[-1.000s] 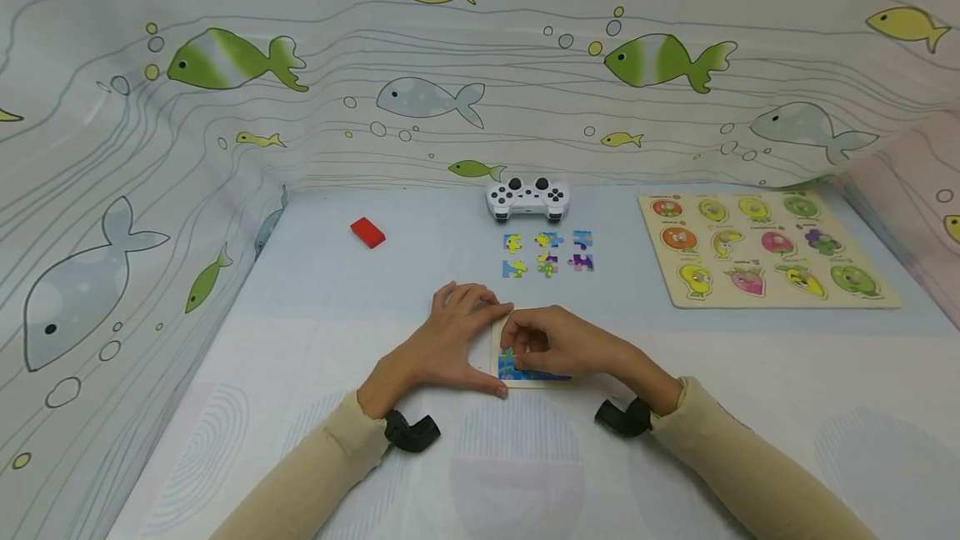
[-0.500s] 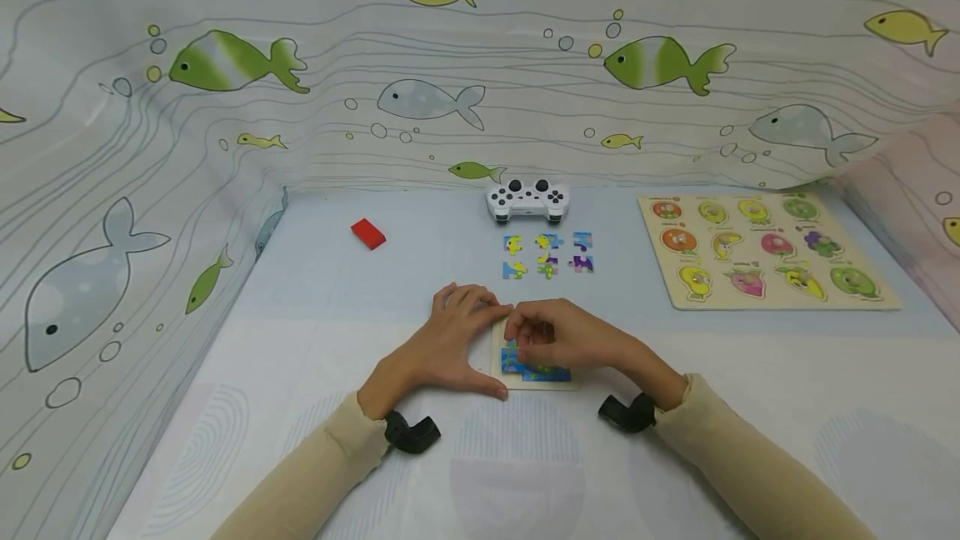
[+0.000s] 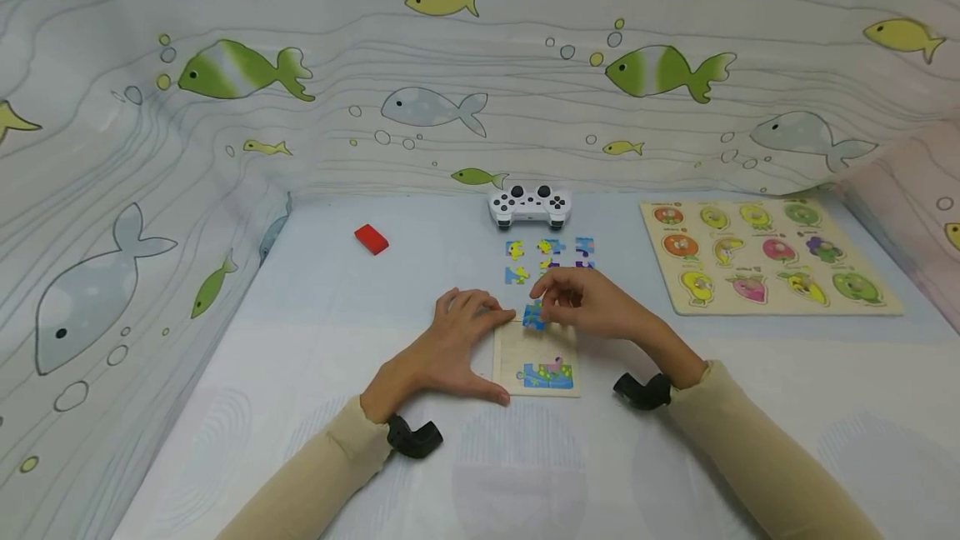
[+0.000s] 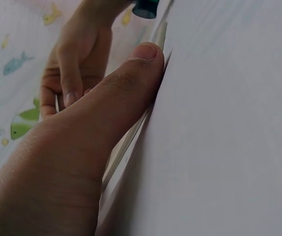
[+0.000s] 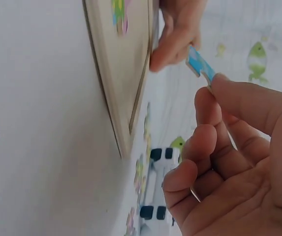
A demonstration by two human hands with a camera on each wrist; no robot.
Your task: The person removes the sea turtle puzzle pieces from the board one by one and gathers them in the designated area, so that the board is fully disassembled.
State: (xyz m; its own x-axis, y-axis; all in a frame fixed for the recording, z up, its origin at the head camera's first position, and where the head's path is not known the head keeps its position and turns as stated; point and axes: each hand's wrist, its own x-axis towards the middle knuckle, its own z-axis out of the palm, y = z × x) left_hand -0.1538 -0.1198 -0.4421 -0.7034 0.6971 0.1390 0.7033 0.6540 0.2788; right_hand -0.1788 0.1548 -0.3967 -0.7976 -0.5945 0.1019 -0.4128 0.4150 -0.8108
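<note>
My right hand [image 3: 592,302] pinches a blue jigsaw piece [image 3: 533,317] between thumb and fingertips, over the far part of a small wooden puzzle tray [image 3: 510,344]. The right wrist view shows this jigsaw piece [image 5: 200,64] clear of the tray [image 5: 126,73]. A few joined blue pieces [image 3: 546,376] with a pink shape lie in the tray's near part. My left hand [image 3: 446,348] rests along the tray's left side, fingers spread, thumb at the near corner. In the left wrist view the left thumb [image 4: 126,88] touches the tray's edge.
Beyond the tray lie several loose jigsaw pieces [image 3: 515,275], some partly behind my right hand. A white game controller [image 3: 529,208] stands behind them. A red block [image 3: 371,239] lies at the back left, and a wooden fruit puzzle board [image 3: 738,261] at the right.
My right hand has lifted the blue jigsaw piece from the tray's near left and moved it away from me, toward the far edge. My left hand stays at the tray's side.
</note>
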